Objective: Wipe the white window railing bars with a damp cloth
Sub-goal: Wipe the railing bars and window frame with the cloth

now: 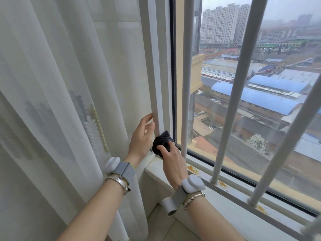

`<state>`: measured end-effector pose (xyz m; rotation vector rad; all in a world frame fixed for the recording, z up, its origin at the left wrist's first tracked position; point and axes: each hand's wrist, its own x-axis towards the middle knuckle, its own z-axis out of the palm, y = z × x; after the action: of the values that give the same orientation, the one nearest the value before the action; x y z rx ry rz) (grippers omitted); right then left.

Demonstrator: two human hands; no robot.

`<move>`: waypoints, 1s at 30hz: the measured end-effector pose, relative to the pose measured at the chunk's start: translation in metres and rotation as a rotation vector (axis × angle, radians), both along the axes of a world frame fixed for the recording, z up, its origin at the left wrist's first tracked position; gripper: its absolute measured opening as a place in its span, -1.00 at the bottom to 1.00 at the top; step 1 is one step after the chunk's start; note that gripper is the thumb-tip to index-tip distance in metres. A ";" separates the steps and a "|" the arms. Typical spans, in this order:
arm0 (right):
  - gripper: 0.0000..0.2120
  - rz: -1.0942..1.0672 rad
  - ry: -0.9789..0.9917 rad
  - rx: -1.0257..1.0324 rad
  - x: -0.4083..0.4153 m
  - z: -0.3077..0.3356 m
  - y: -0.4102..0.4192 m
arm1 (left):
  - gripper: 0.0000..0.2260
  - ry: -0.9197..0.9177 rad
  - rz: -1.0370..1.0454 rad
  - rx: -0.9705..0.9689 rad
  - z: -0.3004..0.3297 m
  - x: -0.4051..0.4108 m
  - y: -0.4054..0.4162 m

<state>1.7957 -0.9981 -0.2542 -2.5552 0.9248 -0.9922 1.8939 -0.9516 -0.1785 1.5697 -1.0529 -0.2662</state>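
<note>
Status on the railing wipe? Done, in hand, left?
Done: nothing clearly; no bar looks visibly wiped. In hand: the right hand grips the dark cloth against the bottom of the white window frame, not a bar, while the left hand rests its fingers on the frame by the curtain. Left: the nearest bar and the next bar, plus the rust-spotted rail if included.

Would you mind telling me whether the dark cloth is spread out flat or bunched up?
Bunched up: the dark cloth is a crumpled wad gripped by the right hand, pressed against the white window frame, with folds visible.
</note>
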 end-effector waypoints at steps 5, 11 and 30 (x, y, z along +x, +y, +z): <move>-0.52 -0.063 -0.256 -0.095 -0.003 0.039 0.006 | -0.71 0.048 0.013 -0.006 -0.008 0.005 0.000; -0.54 -0.034 -0.146 -0.157 0.025 0.028 -0.007 | -0.69 0.027 -0.008 -0.017 -0.008 0.014 -0.002; -0.86 -0.153 0.545 -0.369 0.010 -0.038 0.000 | -0.60 -0.083 0.100 0.124 -0.053 0.005 -0.027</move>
<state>1.8054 -0.9979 -0.2919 -3.1962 1.1741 -0.5363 1.8992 -0.9782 -0.2319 1.7522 -1.0343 -0.2022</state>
